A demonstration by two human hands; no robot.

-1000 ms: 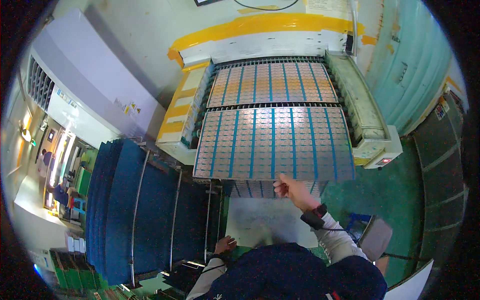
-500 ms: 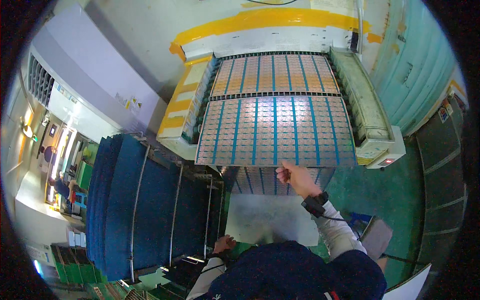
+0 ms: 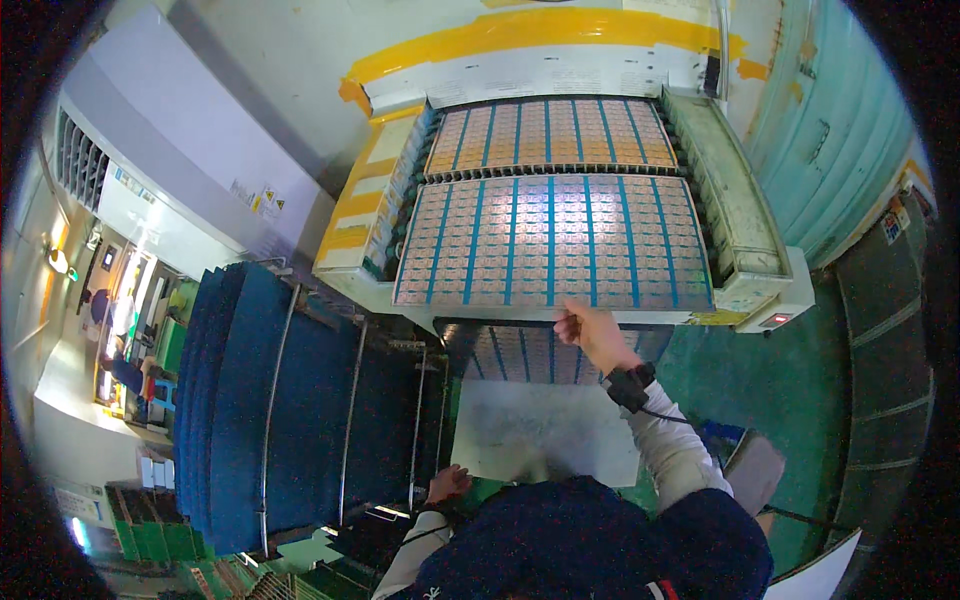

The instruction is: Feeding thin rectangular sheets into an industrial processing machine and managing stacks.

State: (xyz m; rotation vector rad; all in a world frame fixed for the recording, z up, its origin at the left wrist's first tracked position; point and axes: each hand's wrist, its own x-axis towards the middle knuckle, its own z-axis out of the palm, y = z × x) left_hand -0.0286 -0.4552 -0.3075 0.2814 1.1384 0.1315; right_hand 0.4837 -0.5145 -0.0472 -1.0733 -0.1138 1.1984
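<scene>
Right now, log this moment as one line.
right hand: at front edge of near panel | left hand: beside rack | far panel: on machine, behind near panel

you extend your right arm forward and inward, right hand (image 3: 590,335) curled, its thumb and forefinger drawn together, while your left hand (image 3: 450,484) hangs low beside your torso, fingers loosely bent, details too small to read.
</scene>
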